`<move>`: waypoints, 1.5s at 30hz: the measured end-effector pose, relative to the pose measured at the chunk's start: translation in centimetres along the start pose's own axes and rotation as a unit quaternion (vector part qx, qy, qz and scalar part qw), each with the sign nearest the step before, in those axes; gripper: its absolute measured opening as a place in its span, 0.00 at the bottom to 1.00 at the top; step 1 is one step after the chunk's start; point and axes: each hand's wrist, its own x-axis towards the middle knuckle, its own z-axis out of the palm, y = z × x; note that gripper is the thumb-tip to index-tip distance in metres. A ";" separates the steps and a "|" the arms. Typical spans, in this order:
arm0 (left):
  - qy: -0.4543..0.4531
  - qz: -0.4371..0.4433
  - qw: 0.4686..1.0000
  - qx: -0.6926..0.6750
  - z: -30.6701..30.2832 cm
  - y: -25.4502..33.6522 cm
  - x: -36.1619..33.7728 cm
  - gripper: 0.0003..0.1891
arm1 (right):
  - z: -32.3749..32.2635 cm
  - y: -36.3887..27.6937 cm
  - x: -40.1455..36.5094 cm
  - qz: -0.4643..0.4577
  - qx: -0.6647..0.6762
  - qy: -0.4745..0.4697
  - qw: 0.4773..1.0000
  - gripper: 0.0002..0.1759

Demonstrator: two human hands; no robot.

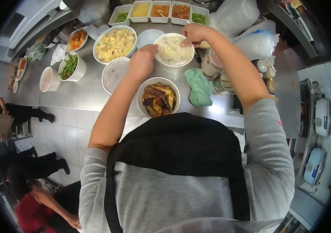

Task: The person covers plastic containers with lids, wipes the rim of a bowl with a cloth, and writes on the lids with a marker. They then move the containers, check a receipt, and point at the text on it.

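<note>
A white takeaway bowl (174, 64) stands at the middle of the steel counter, with a clear plastic lid (169, 48) over pale yellowish food. My left hand (144, 60) grips the lid's edge on the left, fingers closed. On the opposite side, my right hand (196, 34) has its thumb and fingers pressed at the rim. An uncovered bowl of fried eggplant (159, 97) sits nearer my apron. Left of my left forearm is a lidded container (115, 73). A crumpled green cloth (198, 87) lies to the right.
Fried rice (115, 44), green beans (69, 66) and a lidded tub (49, 79) stand on the left. Topping trays (160, 11) line the back. Jars (212, 62) and plastic bags (256, 40) are at right. Other people (37, 167) are in the aisle at left.
</note>
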 end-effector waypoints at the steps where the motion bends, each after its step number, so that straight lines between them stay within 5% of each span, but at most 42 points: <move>1: 0.008 0.025 1.000 0.012 -0.5 -0.4 0.6 0.13 | -0.1 -0.2 -0.5 -0.003 -0.037 0.011 0.999 0.17; 2: 0.014 0.049 0.998 0.024 -1.2 -0.9 1.0 0.13 | -0.3 0.2 -0.7 -0.064 -0.200 0.090 0.974 0.18; 6: 0.067 0.071 0.995 0.013 -5.5 0.2 1.1 0.11 | -2.9 -2.1 -11.0 -0.152 -0.010 0.290 0.945 0.10; 7: 0.081 0.062 0.995 0.009 -6.5 0.3 0.5 0.11 | -3.3 -5.3 -17.0 -0.070 -0.025 0.323 0.943 0.12; 8: 0.093 0.047 0.994 0.015 -7.5 0.4 -0.4 0.10 | -2.9 -2.7 -19.0 -0.150 -0.027 0.398 0.905 0.09; 9: 0.107 0.029 0.994 0.023 -8.6 0.3 -1.6 0.10 | -2.3 -4.8 -23.1 -0.086 0.057 0.406 0.908 0.09; 11: 0.139 -0.065 0.988 0.033 -9.9 -1.0 -4.4 0.10 | -1.2 -4.6 -28.2 -0.115 0.117 0.435 0.885 0.08; 13: 0.172 -0.209 0.962 0.034 -9.7 -3.2 -7.8 0.10 | 0.8 -5.1 -30.8 -0.103 0.177 0.395 0.896 0.09; 16: 0.104 -0.323 0.941 0.021 -8.6 -6.1 -11.5 0.11 | 6.0 -7.1 -27.1 -0.086 0.264 0.278 0.919 0.09; 19: 0.098 -0.418 0.885 -0.179 -8.0 -8.3 -13.4 0.12 | 12.2 -5.9 -20.3 -0.021 0.288 0.129 0.949 0.15; 22: 0.138 -0.394 0.902 -0.108 -8.6 -11.8 -15.9 0.11 | 18.2 -5.8 -15.4 -0.029 0.490 0.116 0.864 0.19; 28: 0.188 -0.458 0.866 -0.074 -11.3 -16.2 -18.7 0.12 | 20.6 -8.5 -10.8 -0.031 0.487 0.212 0.847 0.15; 30: 0.209 -0.328 0.914 0.113 -11.7 -17.7 -19.6 0.15 | 19.1 -9.4 -11.2 -0.054 0.461 0.268 0.844 0.11; 32: 0.265 -0.241 0.904 0.234 -11.9 -14.8 -18.4 0.18 | 15.7 -8.2 -14.4 -0.067 0.435 0.356 0.825 0.08; 39: 0.293 -0.086 0.943 0.131 -12.0 -3.8 -13.0 0.14 | 6.2 2.5 -33.1 0.041 0.253 0.710 0.656 0.06; 43: 0.296 -0.066 0.948 0.092 -12.3 1.6 -10.7 0.11 | 8.0 17.8 -39.1 0.143 0.243 0.724 0.629 0.06; 45: 0.297 -0.036 0.954 0.036 -11.3 4.9 -9.2 0.10 | 11.0 25.7 -40.3 0.278 0.238 0.650 0.666 0.06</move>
